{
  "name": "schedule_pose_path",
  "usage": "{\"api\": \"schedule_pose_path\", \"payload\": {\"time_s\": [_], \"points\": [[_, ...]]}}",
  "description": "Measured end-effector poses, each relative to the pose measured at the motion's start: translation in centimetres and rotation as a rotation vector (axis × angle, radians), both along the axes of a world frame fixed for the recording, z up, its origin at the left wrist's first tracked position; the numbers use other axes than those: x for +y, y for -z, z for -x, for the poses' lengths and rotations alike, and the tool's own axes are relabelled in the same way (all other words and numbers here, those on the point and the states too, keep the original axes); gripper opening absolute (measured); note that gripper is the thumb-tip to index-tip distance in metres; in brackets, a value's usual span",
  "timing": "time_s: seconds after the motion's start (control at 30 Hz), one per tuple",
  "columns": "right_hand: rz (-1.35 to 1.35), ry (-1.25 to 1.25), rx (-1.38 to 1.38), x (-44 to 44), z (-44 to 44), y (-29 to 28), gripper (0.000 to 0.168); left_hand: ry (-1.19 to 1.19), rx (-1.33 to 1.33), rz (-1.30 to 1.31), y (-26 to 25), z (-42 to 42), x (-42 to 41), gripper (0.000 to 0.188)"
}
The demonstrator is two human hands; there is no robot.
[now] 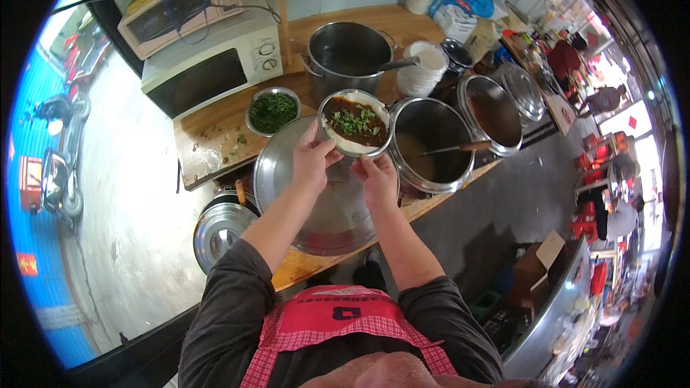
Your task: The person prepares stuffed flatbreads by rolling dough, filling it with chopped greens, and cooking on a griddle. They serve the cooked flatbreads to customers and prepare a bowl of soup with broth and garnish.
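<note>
Both hands hold up a round metal bowl of white food topped with dark red-brown sauce and chopped green herbs. My left hand grips its near left rim, the thumb along the edge. On the near right side, my right hand pinches the bowl from below. Beneath the hands lies a large round metal lid. A metal bowl of chopped greens is to the left. Just right of the held bowl stands a deep metal pot containing liquid and a wooden-handled ladle.
A tall pot with a ladle handle stands behind, beside stacked white bowls. Farther right is a pot of brown liquid. Two microwave ovens are stacked at back left. A lidded pot sits lower left. People are visible far right.
</note>
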State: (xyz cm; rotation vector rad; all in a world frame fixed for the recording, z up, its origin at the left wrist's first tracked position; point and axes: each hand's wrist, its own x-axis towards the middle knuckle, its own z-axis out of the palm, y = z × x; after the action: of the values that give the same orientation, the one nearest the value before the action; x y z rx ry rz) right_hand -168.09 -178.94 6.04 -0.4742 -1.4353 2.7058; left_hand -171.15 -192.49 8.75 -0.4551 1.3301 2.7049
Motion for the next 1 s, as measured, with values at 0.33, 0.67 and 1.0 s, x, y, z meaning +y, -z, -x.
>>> {"api": "schedule_pose_path", "payload": {"time_s": [0.33, 0.67, 1.0], "points": [[0.042, 0.199, -0.070, 6.5, -9.7, -0.1, 0.006, 0.191, -0.036, 0.091, 0.2, -6.7, 7.5, 0.061], [0.026, 0.511, -0.120, 23.9, -23.6, 1.1, 0.011, 0.543, 0.020, 0.111, 2.2, -16.9, 27.8, 0.059], [-0.084, 0.925, -0.188, 45.6, -44.3, 2.5, 0.010, 0.962, 0.055, 0.028, 5.3, -34.7, 54.1, 0.062]]}}
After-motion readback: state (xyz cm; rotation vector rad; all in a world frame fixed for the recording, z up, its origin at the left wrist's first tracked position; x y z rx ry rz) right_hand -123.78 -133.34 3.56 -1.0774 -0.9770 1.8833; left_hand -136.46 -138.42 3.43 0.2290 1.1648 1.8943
